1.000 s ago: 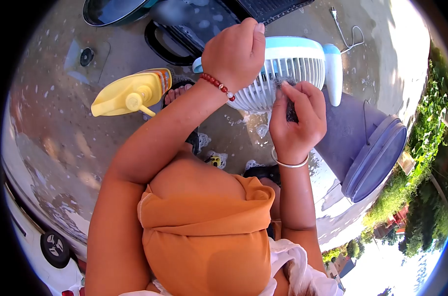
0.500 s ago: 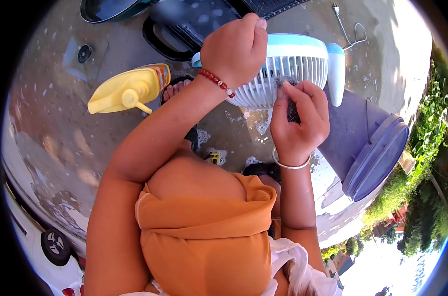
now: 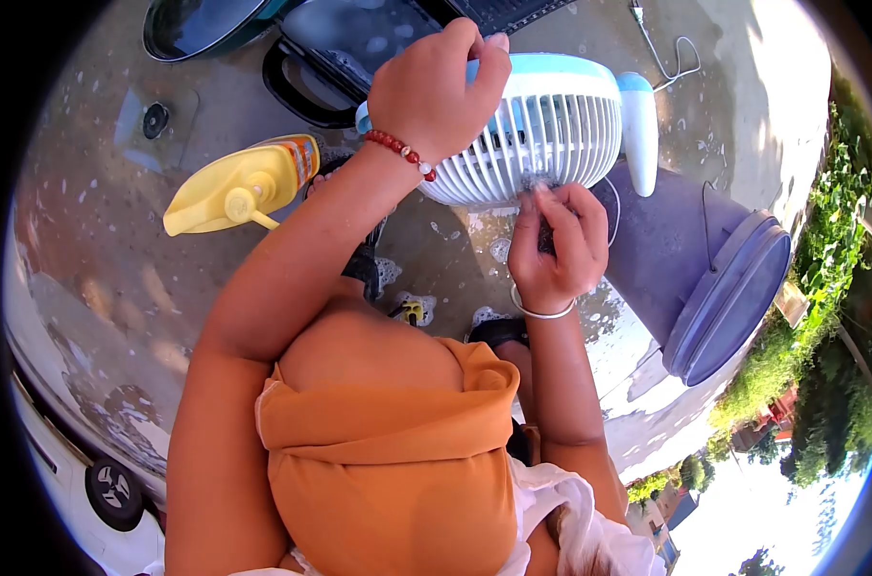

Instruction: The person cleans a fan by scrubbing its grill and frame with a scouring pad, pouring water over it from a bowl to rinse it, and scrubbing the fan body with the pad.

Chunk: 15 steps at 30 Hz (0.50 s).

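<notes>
A white fan point(image 3: 551, 115) with a light-blue rim and a slatted grille is tilted up in front of me. My left hand point(image 3: 441, 86), wearing a red bead bracelet, is closed over the fan's upper left rim. My right hand point(image 3: 559, 240) pinches a dark, frothy scouring pad point(image 3: 545, 237) against the lower part of the grille. Much of the pad is hidden by my fingers. A white stand part point(image 3: 637, 134) juts from the fan's right side.
On the wet, sudsy concrete lies a yellow detergent bottle point(image 3: 244, 182) at left. A purple bucket point(image 3: 685, 259) stands at right. Behind are a green basin point(image 3: 205, 24), a black handled object point(image 3: 311, 82) and a white plug cord point(image 3: 680, 58). My feet are below the fan.
My right hand has moved down and left along the grille with the scouring pad. My left hand keeps its hold on the rim. The whole view has shifted slightly.
</notes>
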Available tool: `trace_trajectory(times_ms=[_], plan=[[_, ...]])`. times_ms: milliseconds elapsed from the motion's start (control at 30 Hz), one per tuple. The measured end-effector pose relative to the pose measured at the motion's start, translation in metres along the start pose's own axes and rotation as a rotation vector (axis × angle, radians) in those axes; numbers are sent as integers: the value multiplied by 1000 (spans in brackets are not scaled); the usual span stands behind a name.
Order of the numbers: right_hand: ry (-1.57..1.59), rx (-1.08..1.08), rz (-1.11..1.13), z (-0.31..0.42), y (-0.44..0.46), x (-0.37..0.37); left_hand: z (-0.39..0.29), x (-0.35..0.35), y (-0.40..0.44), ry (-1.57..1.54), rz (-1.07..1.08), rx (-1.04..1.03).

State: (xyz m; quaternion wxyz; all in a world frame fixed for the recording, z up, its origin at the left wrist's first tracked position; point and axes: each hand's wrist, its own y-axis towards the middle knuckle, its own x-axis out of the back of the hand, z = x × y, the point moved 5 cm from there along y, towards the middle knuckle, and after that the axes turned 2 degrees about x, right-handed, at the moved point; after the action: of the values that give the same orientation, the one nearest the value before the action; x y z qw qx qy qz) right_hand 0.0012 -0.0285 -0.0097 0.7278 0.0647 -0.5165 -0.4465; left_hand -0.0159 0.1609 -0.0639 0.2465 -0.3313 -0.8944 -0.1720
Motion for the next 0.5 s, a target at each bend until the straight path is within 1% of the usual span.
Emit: trace_trajectory(times_ms=[67,133,167,200,267,333,433,500], plan=[[-9,-9,39,-6,-10,7,2,-2,-1,51,101,40],[20,55,74,0,0,12,2,-3,-7,14,84,3],[40,13,52,3,5,16,2,-3,-5,16,87,-7],[43,16,45,5,15,16,1,-2,-4,19,86,-15],[12,-6,-79,4,37,19,-1,0,-4,12,79,-14],[-15,-71,16,-11,55,2,-3,-1,-6,8,101,-8],[28,-98,39,-16,69,-12,-3,-1,-7,-19,48,-58],[-27,-42,17,-16,71,-12,-1,-1,-7,-9,54,-19]])
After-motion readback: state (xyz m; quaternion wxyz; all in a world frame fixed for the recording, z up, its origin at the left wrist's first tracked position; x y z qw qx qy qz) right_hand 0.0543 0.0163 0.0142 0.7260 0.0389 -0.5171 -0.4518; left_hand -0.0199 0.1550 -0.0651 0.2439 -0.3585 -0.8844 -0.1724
